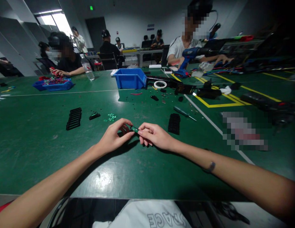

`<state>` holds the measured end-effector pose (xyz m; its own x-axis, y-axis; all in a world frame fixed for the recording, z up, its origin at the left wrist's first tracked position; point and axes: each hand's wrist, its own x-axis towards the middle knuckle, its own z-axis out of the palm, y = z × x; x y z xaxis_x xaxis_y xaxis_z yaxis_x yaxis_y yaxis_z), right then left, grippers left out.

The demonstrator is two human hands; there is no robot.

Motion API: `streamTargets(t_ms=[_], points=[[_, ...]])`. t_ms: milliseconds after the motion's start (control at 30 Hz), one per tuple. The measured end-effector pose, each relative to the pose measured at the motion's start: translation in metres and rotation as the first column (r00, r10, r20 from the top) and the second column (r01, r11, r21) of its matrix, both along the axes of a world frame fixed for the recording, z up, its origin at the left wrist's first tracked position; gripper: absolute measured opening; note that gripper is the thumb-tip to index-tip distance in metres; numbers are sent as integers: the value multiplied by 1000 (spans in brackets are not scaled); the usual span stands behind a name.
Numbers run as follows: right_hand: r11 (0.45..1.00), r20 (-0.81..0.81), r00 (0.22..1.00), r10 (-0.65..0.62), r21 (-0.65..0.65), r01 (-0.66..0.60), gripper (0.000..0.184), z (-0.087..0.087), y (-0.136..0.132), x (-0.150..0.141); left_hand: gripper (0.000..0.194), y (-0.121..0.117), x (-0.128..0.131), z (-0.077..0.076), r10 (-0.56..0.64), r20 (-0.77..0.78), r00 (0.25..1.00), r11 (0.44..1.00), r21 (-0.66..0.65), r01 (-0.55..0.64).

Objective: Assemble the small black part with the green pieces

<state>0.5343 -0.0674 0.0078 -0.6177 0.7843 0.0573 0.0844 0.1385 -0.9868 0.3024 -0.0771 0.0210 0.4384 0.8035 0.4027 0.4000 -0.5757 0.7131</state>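
Between my two hands, just above the green table, is a small dark plastic piece with a green circuit board (134, 129) in it. My left hand (119, 131) pinches its left end with thumb and forefinger. The right end is gripped by the thumb and fingers of my right hand (154, 134). Beyond my left hand lie a pile of small green boards (111, 117) and a black part with tiny pieces on it (94, 115). A ribbed black rack (74, 118) rests farther left. Right of my right hand is a second black rack (173, 123).
A screwdriver (185, 113) lies beyond the right rack. Farther back stand a blue bin (130, 79), a white tape ring (160, 84) and a blue cordless drill (189, 60). A water bottle (87, 68) and a blue tray of wires (54, 84) are at the left. Co-workers sit across the table.
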Motion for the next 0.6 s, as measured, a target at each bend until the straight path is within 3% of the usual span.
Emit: streamTargets(t_ms=[167,433,600], points=[[1000,0,1000,5,3,-5,24,-2,1,1,30,0,0,-2,-36,-18,999,999,-12,36],[1000,-8,1000,-3,-11,3,28,-3,1,-1,22,1,0,1,-119,-119,986,989,75,129],[1000,-2,1000,8,-18,-8,33,-1,1,1,22,1,-1,1,-107,-134,985,988,92,120]])
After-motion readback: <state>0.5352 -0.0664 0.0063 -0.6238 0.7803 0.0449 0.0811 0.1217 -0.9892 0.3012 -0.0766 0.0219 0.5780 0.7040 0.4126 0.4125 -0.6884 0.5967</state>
